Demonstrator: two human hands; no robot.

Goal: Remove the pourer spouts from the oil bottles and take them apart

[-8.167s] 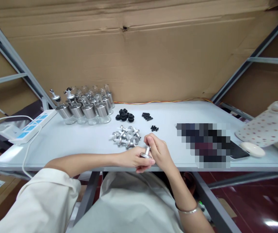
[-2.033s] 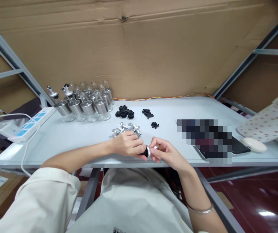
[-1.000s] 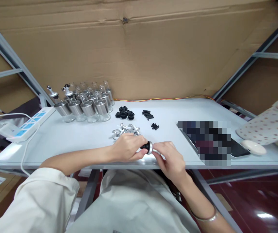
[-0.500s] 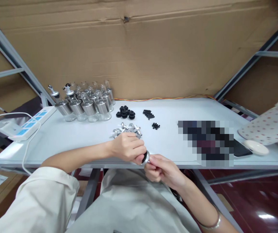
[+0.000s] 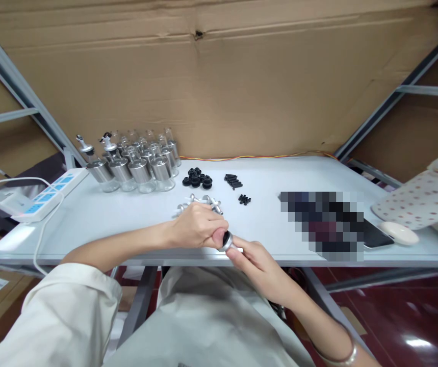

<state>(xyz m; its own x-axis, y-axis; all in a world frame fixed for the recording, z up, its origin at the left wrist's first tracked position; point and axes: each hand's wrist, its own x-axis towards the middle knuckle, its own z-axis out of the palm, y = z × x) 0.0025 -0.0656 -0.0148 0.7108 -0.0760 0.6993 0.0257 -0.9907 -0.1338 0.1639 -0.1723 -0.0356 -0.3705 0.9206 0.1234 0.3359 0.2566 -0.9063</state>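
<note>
My left hand (image 5: 199,230) is curled over a small silver spout cap with a black insert (image 5: 227,240) at the table's near edge. My right hand (image 5: 255,262) meets it from below and right, fingers pinched on the cap's silver stem. Just beyond my left hand lies a pile of silver spout caps (image 5: 199,203). Further back sit black rubber rings (image 5: 197,180), a heap of black screws (image 5: 232,181) and a smaller cluster of black bits (image 5: 243,200).
Several glass bottles with silver collars (image 5: 138,163) stand at the back left of the white table (image 5: 88,214). A power strip (image 5: 39,201) lies at the left edge. A phone (image 5: 375,237), a white mouse (image 5: 398,232) and a dotted cloth (image 5: 417,201) lie right.
Both hands have turned the cap between them near the table edge. My right hand dropped lower and now grips the stem from underneath; my left hand stays curled on the cap.
</note>
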